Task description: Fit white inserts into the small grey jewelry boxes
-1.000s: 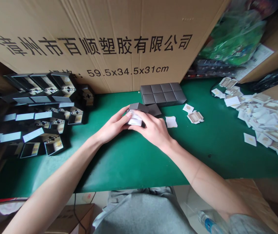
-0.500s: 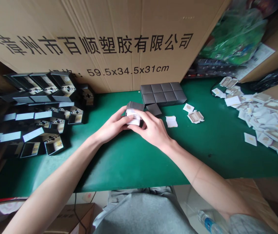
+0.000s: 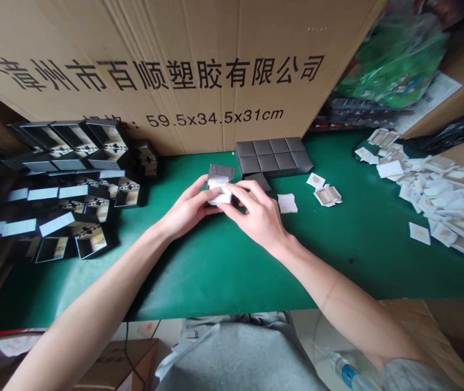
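A small black hinged box (image 3: pixel 220 170) stands open between my hands above the green table, its lid tilted back and a white insert (image 3: pixel 219 199) in its lower part. My left hand (image 3: pixel 187 213) is closed around the box's left side, thumb on the white insert. From the right, my right hand (image 3: pixel 258 212) touches the insert with bent fingertips; its thumb is at the near edge. Just behind my right fingers lies a single closed black box (image 3: pixel 258 181), partly hidden. A block of closed black boxes (image 3: pixel 273 156) sits beyond it.
Rows of open black boxes (image 3: pixel 89 206) fill the left side. White inserts (image 3: pixel 444 190) lie heaped at the right. A loose white piece (image 3: pixel 287 203) and another insert (image 3: pixel 328 195) are nearer. A large cardboard carton (image 3: pixel 154 70) stands at the back of the green table (image 3: pixel 215 277).
The box's lid has tilted further back, showing its inner face. My right hand has drawn slightly right, uncovering more of the white insert.
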Demonstrator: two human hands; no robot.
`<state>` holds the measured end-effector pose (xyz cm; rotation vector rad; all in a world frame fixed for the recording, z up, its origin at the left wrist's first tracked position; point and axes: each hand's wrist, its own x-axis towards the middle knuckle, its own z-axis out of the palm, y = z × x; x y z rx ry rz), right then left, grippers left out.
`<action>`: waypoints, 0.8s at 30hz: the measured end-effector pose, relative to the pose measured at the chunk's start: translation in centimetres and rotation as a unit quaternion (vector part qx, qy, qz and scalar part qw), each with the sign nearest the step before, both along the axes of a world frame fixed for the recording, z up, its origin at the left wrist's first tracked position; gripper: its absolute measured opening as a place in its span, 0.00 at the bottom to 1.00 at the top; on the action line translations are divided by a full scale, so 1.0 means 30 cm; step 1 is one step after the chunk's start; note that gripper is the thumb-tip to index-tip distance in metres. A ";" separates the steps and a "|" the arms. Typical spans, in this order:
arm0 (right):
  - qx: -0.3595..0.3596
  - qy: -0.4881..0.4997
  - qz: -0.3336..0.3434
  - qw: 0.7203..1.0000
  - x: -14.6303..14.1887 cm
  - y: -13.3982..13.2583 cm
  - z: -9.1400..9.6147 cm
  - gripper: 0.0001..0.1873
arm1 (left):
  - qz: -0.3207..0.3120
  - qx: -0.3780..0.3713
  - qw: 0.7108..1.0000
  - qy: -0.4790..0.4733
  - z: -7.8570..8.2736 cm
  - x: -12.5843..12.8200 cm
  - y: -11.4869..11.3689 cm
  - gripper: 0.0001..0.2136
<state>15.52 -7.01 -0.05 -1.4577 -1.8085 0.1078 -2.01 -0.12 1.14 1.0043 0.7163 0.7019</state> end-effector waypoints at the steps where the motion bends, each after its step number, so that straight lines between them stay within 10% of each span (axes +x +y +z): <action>1: 0.004 -0.004 0.002 1.000 0.001 0.000 0.000 0.18 | -0.001 0.001 1.000 0.000 0.000 0.000 -0.001 0.15; 24: 0.082 0.048 0.051 0.994 -0.002 0.008 -0.009 0.11 | -0.059 -0.007 0.998 -0.021 -0.005 -0.018 0.007 0.26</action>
